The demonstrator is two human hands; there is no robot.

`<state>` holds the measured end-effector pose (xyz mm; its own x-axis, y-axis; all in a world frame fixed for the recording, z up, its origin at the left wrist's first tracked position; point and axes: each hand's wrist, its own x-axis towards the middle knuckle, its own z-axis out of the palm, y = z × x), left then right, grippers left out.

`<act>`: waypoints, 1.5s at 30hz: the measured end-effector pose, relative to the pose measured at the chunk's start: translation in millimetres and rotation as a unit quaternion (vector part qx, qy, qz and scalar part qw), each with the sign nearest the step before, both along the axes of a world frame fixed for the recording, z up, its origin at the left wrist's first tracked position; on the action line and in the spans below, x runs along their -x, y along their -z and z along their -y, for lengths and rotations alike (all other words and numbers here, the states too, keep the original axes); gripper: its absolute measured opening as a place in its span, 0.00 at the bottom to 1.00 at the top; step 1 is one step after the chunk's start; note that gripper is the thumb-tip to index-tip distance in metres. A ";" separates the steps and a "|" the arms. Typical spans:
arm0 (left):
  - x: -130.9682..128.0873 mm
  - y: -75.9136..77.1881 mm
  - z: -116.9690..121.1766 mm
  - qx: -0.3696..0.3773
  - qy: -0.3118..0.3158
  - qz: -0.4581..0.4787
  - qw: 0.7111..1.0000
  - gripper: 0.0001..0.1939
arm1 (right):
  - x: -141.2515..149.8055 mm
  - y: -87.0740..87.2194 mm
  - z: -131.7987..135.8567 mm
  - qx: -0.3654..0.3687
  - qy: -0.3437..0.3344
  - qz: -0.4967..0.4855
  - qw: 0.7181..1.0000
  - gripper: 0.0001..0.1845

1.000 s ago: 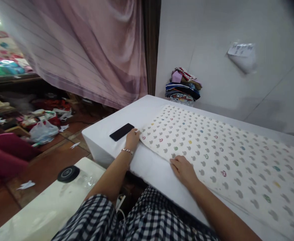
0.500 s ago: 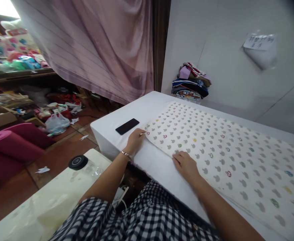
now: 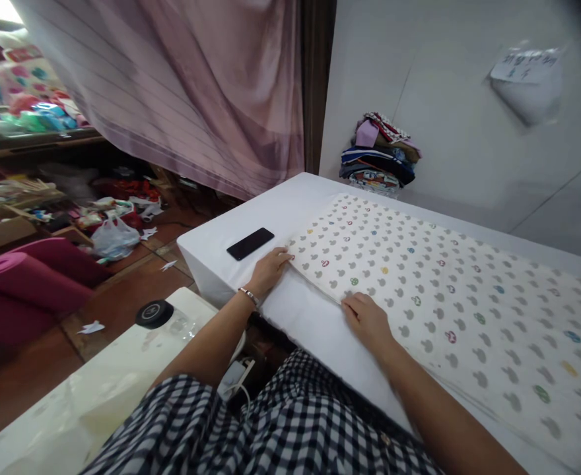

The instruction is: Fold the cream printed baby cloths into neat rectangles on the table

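A white cloth printed with small grey and coloured shapes (image 3: 434,290) lies spread on a white-covered table (image 3: 280,211). My left hand (image 3: 269,269), a bracelet on its wrist, pinches the cloth's near left corner. My right hand (image 3: 367,321) rests on the cloth's near edge, fingers curled onto the fabric. A black phone (image 3: 250,243) lies flat on the table just left of my left hand.
A stack of folded clothes (image 3: 379,155) sits at the table's far end against the wall. A pale low surface (image 3: 97,382) with a black round disc (image 3: 153,313) is below left. Pink rolls (image 3: 28,277), bags and clutter cover the floor left, under a pink curtain (image 3: 186,86).
The view shifted slightly. My left hand closed onto the cloth corner and my right hand slid a little along the near edge; the cloth stays flat.
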<state>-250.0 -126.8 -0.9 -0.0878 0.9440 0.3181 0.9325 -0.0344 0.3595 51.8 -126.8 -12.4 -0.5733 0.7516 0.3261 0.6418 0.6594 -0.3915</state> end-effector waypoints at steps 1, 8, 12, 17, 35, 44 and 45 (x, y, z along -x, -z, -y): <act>-0.6 -0.6 0.1 0.003 0.001 -0.004 1.000 0.17 | 0.1 -0.1 -0.2 -0.004 -0.001 0.004 1.000 0.14; -19.9 -11.7 13.8 -0.004 -0.055 0.019 0.998 0.14 | 0.6 0.7 -2.0 0.003 0.004 0.021 1.000 0.14; -37.6 -12.0 27.3 0.017 -0.002 0.014 1.000 0.11 | 0.7 -1.8 -1.6 0.027 0.011 0.012 0.999 0.13; -48.2 -12.2 30.1 0.048 0.045 -0.013 0.998 0.13 | 0.9 -2.8 -1.6 0.040 0.021 -0.005 0.999 0.12; -37.0 -17.7 21.2 0.034 0.203 -0.182 0.962 0.17 | 4.4 -8.3 2.7 -0.015 0.005 0.091 0.996 0.12; -33.2 -13.5 26.4 0.046 0.190 -0.174 0.965 0.18 | 8.5 -6.9 1.2 -0.038 0.005 0.119 0.992 0.15; -33.1 -13.0 26.0 0.049 0.190 -0.169 0.966 0.17 | 8.8 -6.8 1.0 -0.038 0.007 0.123 0.992 0.15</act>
<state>-216.9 -152.8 12.1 0.3631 0.9149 0.1762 0.9242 -0.3776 0.0565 43.1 -127.8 -5.7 -0.6329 0.7379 0.2341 0.7202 0.6722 -0.1716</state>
